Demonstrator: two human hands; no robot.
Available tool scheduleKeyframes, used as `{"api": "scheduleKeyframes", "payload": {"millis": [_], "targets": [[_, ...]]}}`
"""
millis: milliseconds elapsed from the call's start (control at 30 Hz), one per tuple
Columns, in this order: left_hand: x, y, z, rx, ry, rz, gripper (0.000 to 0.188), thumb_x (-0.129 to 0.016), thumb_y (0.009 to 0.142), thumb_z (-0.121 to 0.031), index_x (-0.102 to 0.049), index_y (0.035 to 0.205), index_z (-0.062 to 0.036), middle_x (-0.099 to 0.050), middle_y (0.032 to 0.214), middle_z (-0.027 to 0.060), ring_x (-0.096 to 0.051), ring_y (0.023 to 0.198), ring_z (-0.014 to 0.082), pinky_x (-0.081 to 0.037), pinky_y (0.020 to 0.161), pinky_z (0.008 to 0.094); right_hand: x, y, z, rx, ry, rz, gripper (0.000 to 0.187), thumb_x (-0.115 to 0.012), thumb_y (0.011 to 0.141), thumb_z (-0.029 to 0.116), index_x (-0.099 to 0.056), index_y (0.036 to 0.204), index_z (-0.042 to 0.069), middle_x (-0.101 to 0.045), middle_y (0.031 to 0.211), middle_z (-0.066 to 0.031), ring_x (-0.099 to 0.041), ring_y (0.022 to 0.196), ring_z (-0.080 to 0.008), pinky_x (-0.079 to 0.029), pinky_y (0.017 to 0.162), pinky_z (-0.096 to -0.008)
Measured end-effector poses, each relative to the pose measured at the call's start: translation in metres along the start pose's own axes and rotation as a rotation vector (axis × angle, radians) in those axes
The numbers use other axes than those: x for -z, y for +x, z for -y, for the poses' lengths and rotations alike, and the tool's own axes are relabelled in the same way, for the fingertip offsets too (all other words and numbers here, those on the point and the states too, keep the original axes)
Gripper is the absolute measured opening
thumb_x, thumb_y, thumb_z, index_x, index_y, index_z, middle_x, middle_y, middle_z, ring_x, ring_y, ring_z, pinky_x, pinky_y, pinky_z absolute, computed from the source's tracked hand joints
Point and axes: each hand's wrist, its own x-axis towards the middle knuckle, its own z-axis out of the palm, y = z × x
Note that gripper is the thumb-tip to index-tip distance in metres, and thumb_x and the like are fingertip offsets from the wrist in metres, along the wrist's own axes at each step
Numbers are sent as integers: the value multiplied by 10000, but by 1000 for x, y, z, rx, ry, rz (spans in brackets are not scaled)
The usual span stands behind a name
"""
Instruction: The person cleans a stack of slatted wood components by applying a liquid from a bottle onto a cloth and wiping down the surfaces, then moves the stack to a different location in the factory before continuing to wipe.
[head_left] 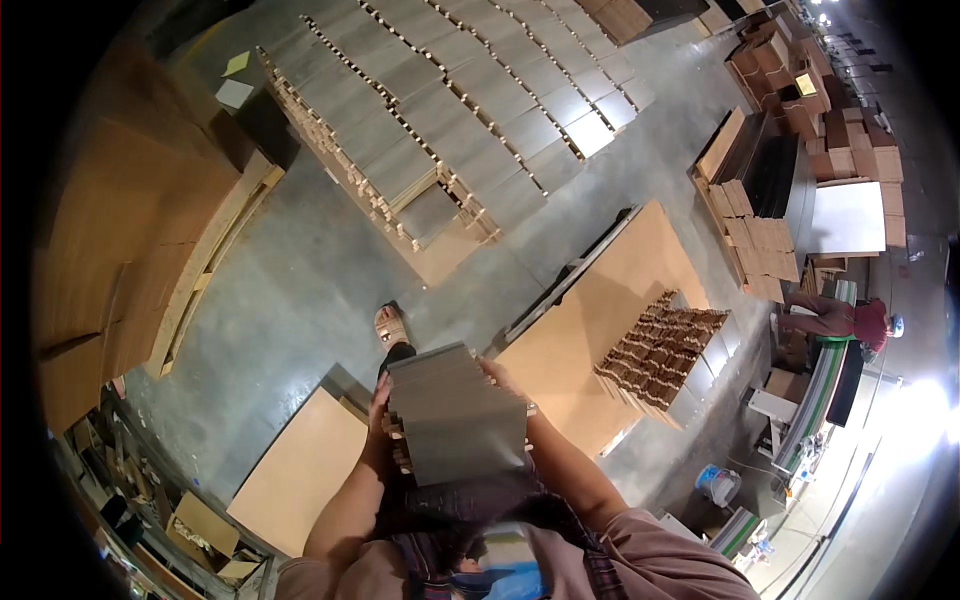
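Centrally, a stack of grey panels [460, 405] is held off the floor, close to the person's torso, between two bare hands. The left hand [380, 397] grips its left side and the right hand [499, 377] its upper right side; the fingers of both are clamped on the stack, though partly hidden by it. Just beyond the stack's upper left corner, a sandalled foot [391, 325] rests on the floor [300, 270]. To the right, a brown board [570, 350] bears a smaller pile of panels [665, 352] with ragged brown edges. Above, many grey panels stand in long rows [440, 95]. At lower left lies a second brown board [300, 465]; at far right, a co-worker [838, 316].
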Motion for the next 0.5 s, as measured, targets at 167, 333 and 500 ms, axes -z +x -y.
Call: {"api": "scheduleKeyframes", "payload": {"millis": [167,333,500], "targets": [[-2,47,-34,37,43,-158,487,-463,979,-358,-441,1360,-56,-578,1232,116,-597,1085,227,-506,905,363,3,58,22,50,-84,-27,491,-440,980,425,-578,1242,34,-649,1116,-94,-632,979,-207,-515,862,-353],[25,116,-34,-31,-13,-68,448,-431,988,-335,-473,1320,-37,-583,1223,134,-607,1071,237,-518,896,363,10,122,61,98,-350,-37,514,-432,974,431,-569,1248,18,-639,1133,-86,-625,944,-207,-513,815,-335],[22,204,-23,10,-102,-145,456,-447,979,-339,-499,1307,-27,-604,1190,131,-627,1026,225,-527,870,354,123,278,27,38,-350,-42,641,-391,957,570,-560,1273,39,-626,1141,-89,-599,968,-214,-499,797,-353]]}}
